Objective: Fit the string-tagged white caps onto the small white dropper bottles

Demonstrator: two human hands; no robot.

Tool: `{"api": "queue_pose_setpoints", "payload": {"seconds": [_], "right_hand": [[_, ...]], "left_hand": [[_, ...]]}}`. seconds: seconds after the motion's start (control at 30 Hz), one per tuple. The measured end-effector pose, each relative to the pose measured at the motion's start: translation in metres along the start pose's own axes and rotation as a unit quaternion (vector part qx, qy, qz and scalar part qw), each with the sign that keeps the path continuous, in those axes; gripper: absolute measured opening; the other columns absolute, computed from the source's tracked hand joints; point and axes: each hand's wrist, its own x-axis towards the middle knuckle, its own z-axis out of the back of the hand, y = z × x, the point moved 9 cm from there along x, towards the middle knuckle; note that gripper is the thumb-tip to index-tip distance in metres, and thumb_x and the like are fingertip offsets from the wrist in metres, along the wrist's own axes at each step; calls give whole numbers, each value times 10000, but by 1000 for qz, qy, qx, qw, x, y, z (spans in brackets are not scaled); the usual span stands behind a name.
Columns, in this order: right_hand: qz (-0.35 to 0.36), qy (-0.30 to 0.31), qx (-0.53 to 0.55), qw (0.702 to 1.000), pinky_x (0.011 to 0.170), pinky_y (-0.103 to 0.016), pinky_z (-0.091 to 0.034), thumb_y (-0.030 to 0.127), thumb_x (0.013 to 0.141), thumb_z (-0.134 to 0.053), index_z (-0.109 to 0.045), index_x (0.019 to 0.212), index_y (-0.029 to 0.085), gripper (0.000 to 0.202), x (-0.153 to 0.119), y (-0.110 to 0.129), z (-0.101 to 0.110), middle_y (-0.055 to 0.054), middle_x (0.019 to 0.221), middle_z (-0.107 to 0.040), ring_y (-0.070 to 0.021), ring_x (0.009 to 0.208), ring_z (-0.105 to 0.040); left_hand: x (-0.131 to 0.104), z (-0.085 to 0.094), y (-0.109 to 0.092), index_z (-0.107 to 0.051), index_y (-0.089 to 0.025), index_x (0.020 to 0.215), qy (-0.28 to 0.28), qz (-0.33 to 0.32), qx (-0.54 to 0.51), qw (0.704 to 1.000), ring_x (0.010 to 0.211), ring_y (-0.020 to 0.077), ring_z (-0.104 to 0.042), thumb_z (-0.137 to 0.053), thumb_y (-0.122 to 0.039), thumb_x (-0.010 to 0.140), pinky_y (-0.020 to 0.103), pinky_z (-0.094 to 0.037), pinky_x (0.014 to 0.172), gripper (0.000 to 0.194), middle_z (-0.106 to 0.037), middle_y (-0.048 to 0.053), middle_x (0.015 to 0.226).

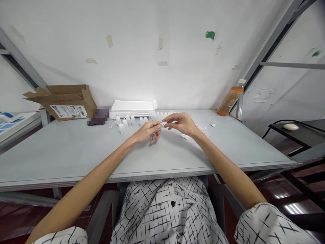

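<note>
Pinching a white piece point(162, 124) with left hand point(148, 131) and right hand point(182, 123) (fingers nearly closed); might drop it by squeezing hard.

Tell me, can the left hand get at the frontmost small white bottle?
Probably yes: nothing visible stands between the left hand and the frontmost small white bottle, though that hand is holding a small white piece.

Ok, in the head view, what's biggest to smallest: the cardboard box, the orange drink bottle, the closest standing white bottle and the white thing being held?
1. Cardboard box
2. Orange drink bottle
3. Closest standing white bottle
Unranked: held white thing, partly covered; its visible bit looks tiniest.
</note>
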Motion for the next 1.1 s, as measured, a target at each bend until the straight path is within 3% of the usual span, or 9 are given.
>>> {"api": "queue_pose_setpoints", "payload": {"seconds": [0.23,0.37,0.8,1.1], "right_hand": [[11,-20,13,1000,707,-399,-651,373,717,-812,-763,877,169,264,0,3,4,-69,906,-732,-232,822,-731],[11,-23,3,1000,709,-418,-657,351,734,-796,-759,881,166,239,0,2,4,-70,905,-722,-235,826,-727],[-17,26,-5,1000,700,-338,-647,260,740,-756,-760,882,150,179,-2,2,-6,-49,805,-740,-210,809,-735],[-40,34,-16,999,733,-340,-631,198,727,-754,-753,870,144,153,-3,-1,-1,-47,775,-758,-212,742,-760]], "left_hand": [[-4,15,-10,-581,-200,1169,-104,-71,155,980,623,123,-677,-647,-407,886,185,-455,447,356,-608,34,930],[-7,15,-14,-562,-229,1179,-118,-83,199,969,597,111,-688,-652,-402,894,185,-486,486,345,-628,29,962],[-6,2,-5,-417,-241,1082,-35,-36,132,990,481,143,-684,-713,-431,843,212,-549,418,425,-601,-43,816],[-6,-2,-4,-390,-234,1015,-29,-31,100,994,506,176,-710,-704,-403,862,225,-567,440,388,-598,-63,734]]}}
